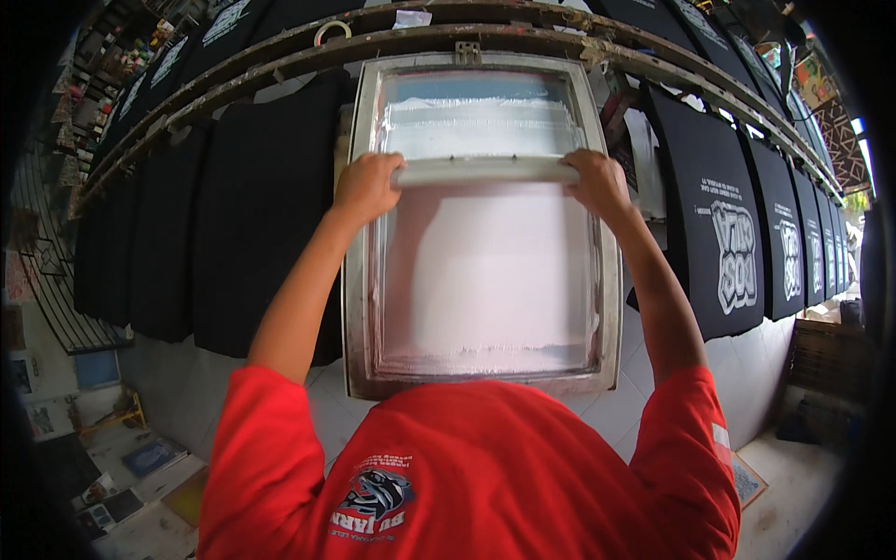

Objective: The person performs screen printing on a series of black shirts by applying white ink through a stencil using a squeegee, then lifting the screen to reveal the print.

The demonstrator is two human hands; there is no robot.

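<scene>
In front of me lies a framed printing screen [611, 308], its mesh coated with pale ink [509, 271]. Across its upper part runs a long squeegee [485, 170], somewhat blurred. My left hand [371, 189] is wrapped round the squeegee's left end, and my right hand [600, 182] grips the right end. Both arms reach forward over the frame. Beyond the squeegee, a streaky band of white ink [476, 112] lies on the mesh. A metal hinge [468, 53] sits at the frame's far edge. What lies beneath the screen is hidden.
Plain black shirts [261, 205] hang over boards at the left; black shirts with white prints [714, 215] line the right. A wooden rail [271, 79] crosses behind the screen, with a tape roll [332, 34] on it. Loose panels [154, 457] lie on the floor at lower left.
</scene>
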